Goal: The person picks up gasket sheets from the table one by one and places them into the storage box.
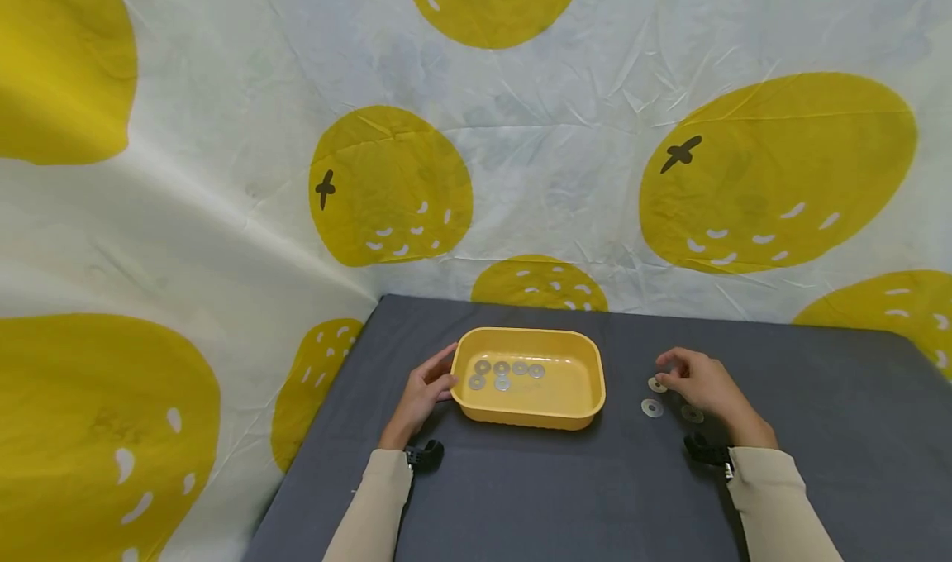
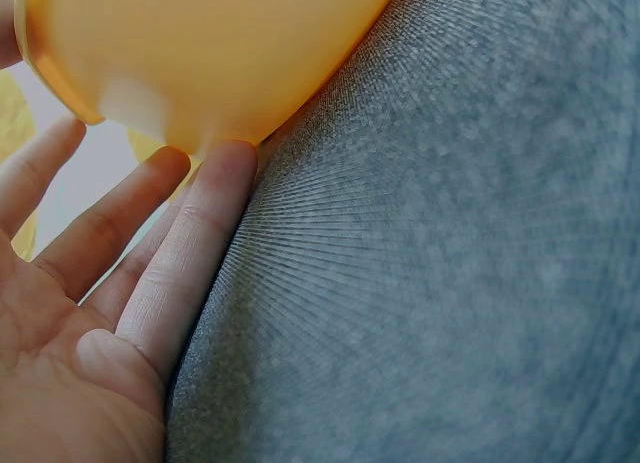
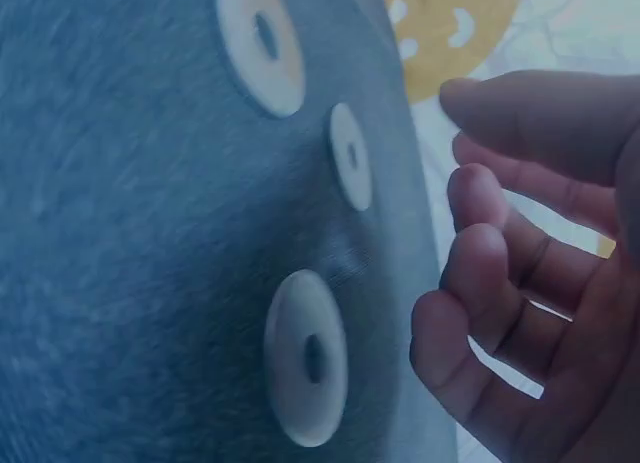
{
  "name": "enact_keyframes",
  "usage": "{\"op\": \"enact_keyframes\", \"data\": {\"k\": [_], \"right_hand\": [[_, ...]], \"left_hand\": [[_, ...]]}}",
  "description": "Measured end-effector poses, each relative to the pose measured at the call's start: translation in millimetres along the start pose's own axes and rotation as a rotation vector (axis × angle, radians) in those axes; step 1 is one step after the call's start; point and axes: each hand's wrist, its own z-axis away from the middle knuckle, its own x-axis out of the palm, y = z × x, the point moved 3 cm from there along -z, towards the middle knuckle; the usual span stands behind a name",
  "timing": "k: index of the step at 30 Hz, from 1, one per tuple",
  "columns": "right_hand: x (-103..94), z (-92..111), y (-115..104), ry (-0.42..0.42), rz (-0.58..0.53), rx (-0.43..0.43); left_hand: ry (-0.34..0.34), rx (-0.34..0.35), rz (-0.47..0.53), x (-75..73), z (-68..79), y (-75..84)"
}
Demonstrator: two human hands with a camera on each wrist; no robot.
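A yellow rectangular tray stands on the table, with several flat metal washers lying at the left of its floor. At the tray's left end my left hand holds the wall, its thumb at the rim and its fingers extended against the outside. To the right of the tray, three loose washers lie flat on the cloth. Over them hovers my right hand, fingers loosely bent; the right wrist view shows nothing between thumb and fingertips, with the washers below and apart from them.
A dark grey cloth covers the table. Behind and to the left hangs a white curtain printed with yellow fruit, meeting the table's back and left edges. Dark bands circle both wrists.
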Motion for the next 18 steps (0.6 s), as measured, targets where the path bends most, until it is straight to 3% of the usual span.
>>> {"op": "enact_keyframes", "data": {"k": [10, 18], "right_hand": [[10.8, -2, 16, -0.015, 0.062, -0.023], [13.5, -4, 16, -0.002, 0.045, -0.009]], "left_hand": [[0.001, 0.005, -0.002, 2.2, 0.6, -1.6], [0.000, 0.009, -0.001, 0.5, 0.3, -1.1]]}}
